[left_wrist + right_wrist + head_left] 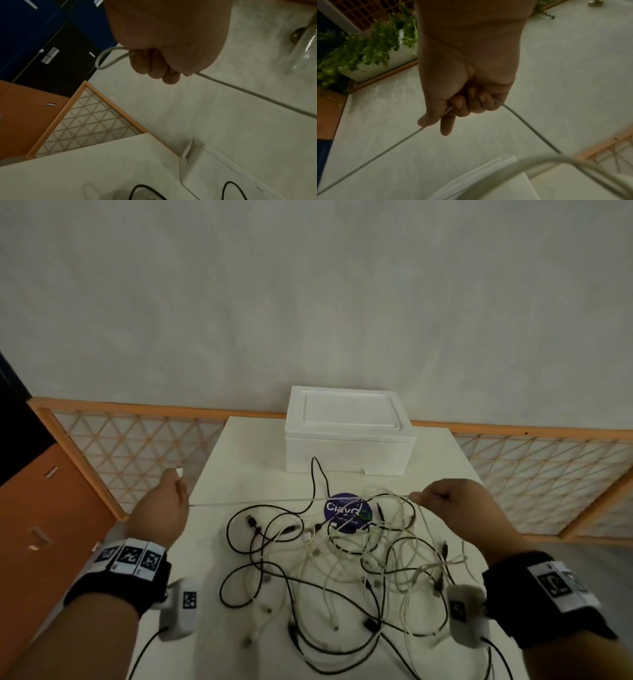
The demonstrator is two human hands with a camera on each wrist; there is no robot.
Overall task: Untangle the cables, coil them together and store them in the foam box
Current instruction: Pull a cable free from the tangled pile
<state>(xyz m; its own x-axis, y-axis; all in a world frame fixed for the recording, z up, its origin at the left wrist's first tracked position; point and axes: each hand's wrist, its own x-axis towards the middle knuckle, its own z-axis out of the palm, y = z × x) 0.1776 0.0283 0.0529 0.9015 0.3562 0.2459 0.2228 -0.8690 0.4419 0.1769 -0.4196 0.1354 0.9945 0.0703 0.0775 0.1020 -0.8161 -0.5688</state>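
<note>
both hands, left hand (pixel 161 508) and right hand (pixel 445 501), fisted round one white cable (pixel 291 500) stretched taut above the tangle (pixel 335 570), foam box (pixel 346 433) shut behind it. i'd pull slowly so knots don't tighten.

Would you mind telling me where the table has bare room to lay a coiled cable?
Bare patches: the table's far-left corner beside the foam box, and the near-left edge by the left hand. The cable tangle crowds the centre and right.

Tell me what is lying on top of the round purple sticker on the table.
Several strands of the cable tangle, black and white, cross the purple sticker, covering its right and lower parts. Only the letters "Clay" read; the rest of the print is covered or too small to read.
</note>
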